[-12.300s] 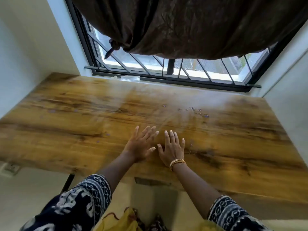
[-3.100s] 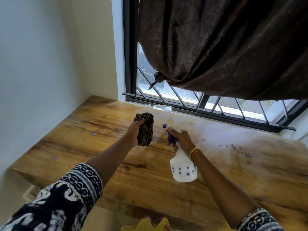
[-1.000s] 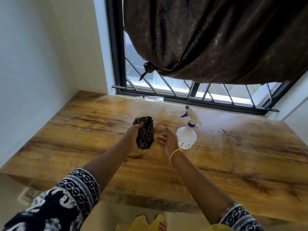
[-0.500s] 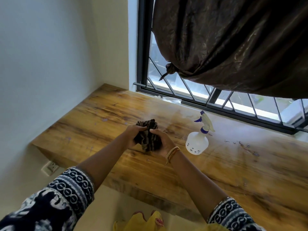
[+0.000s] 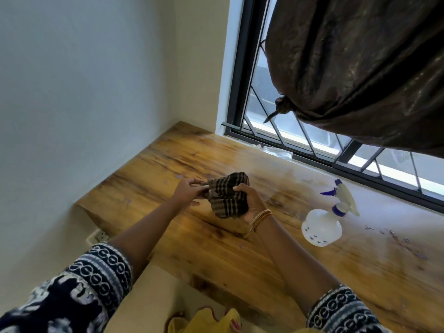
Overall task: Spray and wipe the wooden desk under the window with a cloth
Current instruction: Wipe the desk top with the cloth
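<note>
Soft, light, floppy checked cloth point(image 5: 227, 198): best gathered into a pad and taken by a bunched edge. Held bunched just above the worktop point(image 5: 182, 239), cupped in the right hand point(image 5: 251, 203), one corner pinched by the left hand point(image 5: 189, 189). Spray bottle point(image 5: 323, 224) standing free to the right, near the window.

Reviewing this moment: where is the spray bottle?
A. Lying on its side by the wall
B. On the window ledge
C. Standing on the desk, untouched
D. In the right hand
C: the spray bottle stands upright on the desk, while the left hand and right hand both hold the cloth.
</note>
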A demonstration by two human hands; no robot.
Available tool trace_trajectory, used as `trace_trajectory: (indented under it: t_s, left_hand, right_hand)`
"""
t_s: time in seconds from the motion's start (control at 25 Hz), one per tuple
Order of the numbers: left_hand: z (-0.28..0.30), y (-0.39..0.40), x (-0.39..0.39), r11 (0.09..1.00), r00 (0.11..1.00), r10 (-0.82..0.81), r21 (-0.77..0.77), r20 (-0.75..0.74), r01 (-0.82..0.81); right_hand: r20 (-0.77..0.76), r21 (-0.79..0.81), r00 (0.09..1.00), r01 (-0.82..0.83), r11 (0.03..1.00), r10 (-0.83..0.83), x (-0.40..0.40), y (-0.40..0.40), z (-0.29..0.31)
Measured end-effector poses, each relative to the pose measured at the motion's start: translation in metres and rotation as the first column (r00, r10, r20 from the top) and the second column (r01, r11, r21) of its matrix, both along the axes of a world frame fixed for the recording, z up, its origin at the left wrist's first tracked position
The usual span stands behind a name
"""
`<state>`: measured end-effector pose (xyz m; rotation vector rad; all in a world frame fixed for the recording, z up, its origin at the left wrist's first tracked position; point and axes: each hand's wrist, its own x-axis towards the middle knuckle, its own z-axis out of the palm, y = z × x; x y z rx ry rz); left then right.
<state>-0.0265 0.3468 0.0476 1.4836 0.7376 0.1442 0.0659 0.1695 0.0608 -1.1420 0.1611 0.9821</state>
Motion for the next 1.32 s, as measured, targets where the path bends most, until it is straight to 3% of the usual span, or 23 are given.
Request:
trace_trajectory:
  t_s: [0.12, 0.2, 0.32, 0.4, 0.48, 0.6, 0.72, 0.84, 0.96, 1.2, 1.32]
  left_hand:
    - [-0.004, 0.054, -0.001, 0.919, 0.997, -0.017, 0.392, -0.076, 0.046]
    - [-0.007, 0.087, 0.001, 0.838, 0.993, 0.019, 0.544, -0.118, 0.049]
    - [-0.014, 0.13, 0.003, 0.769, 0.988, 0.06, 0.637, -0.14, 0.043]
    - [-0.021, 0.155, 0.001, 0.721, 0.988, 0.074, 0.692, -0.137, 0.042]
    - [-0.029, 0.174, 0.001, 0.664, 0.983, 0.082, 0.745, -0.164, 0.069]
    - [-0.038, 0.194, 0.003, 0.588, 0.968, 0.035, 0.789, -0.249, 0.182]
    - [-0.047, 0.211, 0.004, 0.483, 0.943, -0.044, 0.819, -0.329, 0.308]
    - [-0.056, 0.222, 0.006, 0.353, 0.912, -0.088, 0.843, -0.402, 0.406]
    - [-0.059, 0.233, 0.012, 0.344, 0.907, -0.087, 0.842, -0.411, 0.415]
    - [-0.08, 0.24, 0.015, 0.354, 0.916, -0.068, 0.849, -0.395, 0.393]
    - [-0.087, 0.238, 0.015, 0.35, 0.929, -0.043, 0.866, -0.367, 0.358]
  right_hand:
    - [0.103, -0.116, 0.988, 0.125, 0.985, -0.113, 0.016, 0.043, -0.001]
    - [0.334, -0.243, 0.927, 0.259, 0.935, -0.17, 0.031, 0.068, 0.007]
    - [0.731, -0.389, 0.681, 0.461, 0.798, -0.037, 0.06, 0.099, 0.023]
    - [0.855, -0.442, 0.5, 0.565, 0.697, 0.137, 0.072, 0.117, 0.029]
    - [0.845, -0.53, 0.383, 0.513, 0.676, 0.372, 0.085, 0.137, 0.021]
    - [0.66, -0.738, 0.251, 0.396, 0.547, 0.708, 0.099, 0.16, -0.002]
    - [0.597, -0.776, 0.187, 0.381, 0.502, 0.78, 0.113, 0.176, -0.022]
    - [0.399, -0.895, 0.135, 0.272, 0.353, 0.907, 0.126, 0.18, -0.043]
    - [0.303, -0.925, 0.123, 0.277, 0.261, 0.945, 0.125, 0.176, -0.072]
    - [0.398, -0.821, 0.008, 0.449, 0.352, 0.918, 0.128, 0.17, -0.09]
    - [0.409, -0.815, 0.019, 0.457, 0.356, 0.912, 0.148, 0.174, -0.091]
